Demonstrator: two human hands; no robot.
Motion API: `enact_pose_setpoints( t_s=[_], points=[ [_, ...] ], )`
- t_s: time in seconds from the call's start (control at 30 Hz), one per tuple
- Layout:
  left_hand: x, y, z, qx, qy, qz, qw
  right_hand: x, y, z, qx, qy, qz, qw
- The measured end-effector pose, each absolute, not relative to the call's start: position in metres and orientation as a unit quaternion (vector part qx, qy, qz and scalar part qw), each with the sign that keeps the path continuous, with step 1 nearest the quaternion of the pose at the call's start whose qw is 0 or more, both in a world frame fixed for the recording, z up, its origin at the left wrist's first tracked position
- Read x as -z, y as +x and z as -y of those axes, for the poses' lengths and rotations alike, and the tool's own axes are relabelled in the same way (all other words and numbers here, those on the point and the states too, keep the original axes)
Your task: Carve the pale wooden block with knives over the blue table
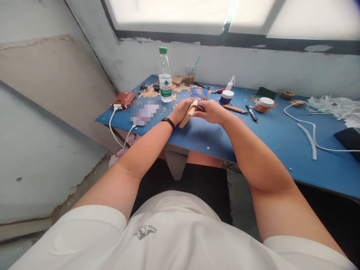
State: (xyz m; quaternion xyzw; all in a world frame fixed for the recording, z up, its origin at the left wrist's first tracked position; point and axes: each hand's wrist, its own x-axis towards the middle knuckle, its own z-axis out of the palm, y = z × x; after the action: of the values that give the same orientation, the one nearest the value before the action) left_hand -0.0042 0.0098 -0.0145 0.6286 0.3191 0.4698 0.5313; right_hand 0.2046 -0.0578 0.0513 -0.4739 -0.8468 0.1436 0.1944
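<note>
While the left hand point(182, 109) gripped the upper end of a block point(186, 118) just above the frame's center, long axis slanting toward lower left, the right hand point(211, 111), curled on a dark tool point(200, 108), was just beside, at right.

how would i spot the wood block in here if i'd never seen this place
Below the window is a blue table, with the left hand over its near side and a black band on the wrist. The wood block is the pale, narrow piece it grips, slanting toward the picture's lower left. Unlike the shavings and pencils lying on the table, it is held in the hand.
</note>
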Motion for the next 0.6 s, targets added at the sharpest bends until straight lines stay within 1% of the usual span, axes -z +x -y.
enact_pose_setpoints(
  t_s=[0.1, 0.27, 0.43, 0.6],
  points=[
    [0.008, -0.005, -0.003, -0.456, 0.648, -0.329, 0.514, -0.049, 0.205, 0.054, -0.124, -0.495, 0.839, 0.19],
    [0.002, -0.003, 0.002, -0.459, 0.644, -0.33, 0.516, -0.048, 0.204, 0.054, -0.077, -0.511, 0.838, 0.176],
    [0.006, -0.002, -0.007, -0.482, 0.621, -0.343, 0.515, -0.052, 0.2, 0.06, -0.02, -0.512, 0.847, 0.142],
    [0.007, -0.002, -0.003, -0.492, 0.625, -0.345, 0.498, -0.058, 0.194, 0.067, 0.003, -0.537, 0.837, 0.102]
  ],
)
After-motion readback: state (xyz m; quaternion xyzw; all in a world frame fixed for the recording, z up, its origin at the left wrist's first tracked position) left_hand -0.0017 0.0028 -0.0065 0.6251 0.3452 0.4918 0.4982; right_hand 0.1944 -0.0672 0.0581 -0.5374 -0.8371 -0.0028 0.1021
